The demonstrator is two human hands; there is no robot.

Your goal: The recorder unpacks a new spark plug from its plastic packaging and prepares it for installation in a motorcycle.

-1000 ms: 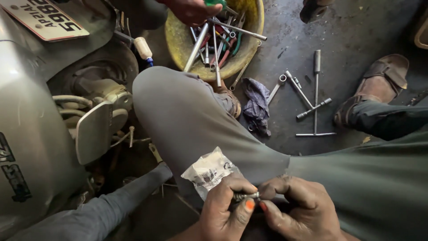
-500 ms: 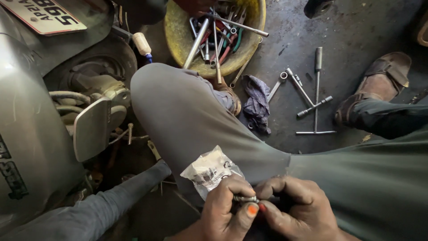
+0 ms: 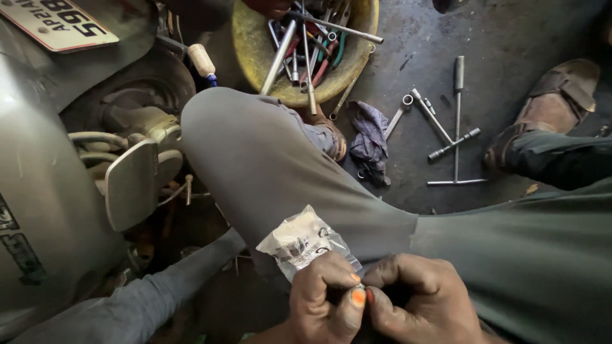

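Nearest the camera, at the bottom of the view, the left hand (image 3: 325, 299) and the right hand (image 3: 424, 306) are brought together over the lap. The fingertips of both are closed on something very small between them — what it is cannot be told, since the fingers hide it. An orange-painted thumbnail (image 3: 357, 297) is seen where the two hands meet. A small clear plastic packet (image 3: 305, 243) with printing on it is pinched under the left fingers and lies against the grey trouser leg (image 3: 268, 159).

Judged from the hold, the work is fine and is best done close to the lap: the small piece should be kept pinched firmly, the packet kept trapped so nothing spills, and the hands kept over the cloth so that a dropped piece is caught rather than lost on the floor.

To the left, the grey body of a scooter (image 3: 38, 210) and its exposed engine parts (image 3: 137, 127) are seen. Further out, on the dark concrete floor, a dark rag (image 3: 370, 137), a spanner (image 3: 398, 114) and T-handled wrenches (image 3: 456, 121) are laid — near one another, well apart from the hands. A sandalled foot (image 3: 548, 108) is set at the right. Farthest off, a yellow bowl (image 3: 255, 44) full of tools is placed just beyond the knee.
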